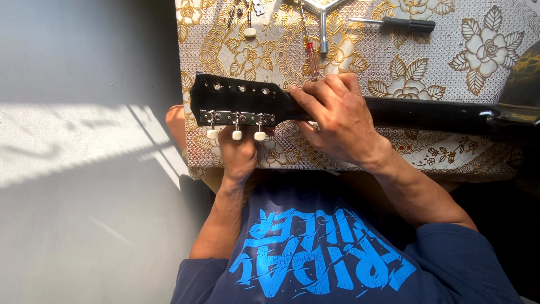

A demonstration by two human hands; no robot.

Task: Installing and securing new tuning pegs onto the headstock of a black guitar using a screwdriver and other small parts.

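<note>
We see right hand [337, 121] clamping black guitar neck [433, 114] on floral tablecloth [405, 79]; left hand [239, 152] pinching white tuning pegs [236, 134] under headstock [236, 95].

Nothing to call here: no packages, labels, signs or screens anywhere in view on the table [450, 62] or beside it.

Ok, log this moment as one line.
left hand: at cream tuner knobs | right hand: gripping black guitar neck | screwdrivers on floral tablecloth
</note>
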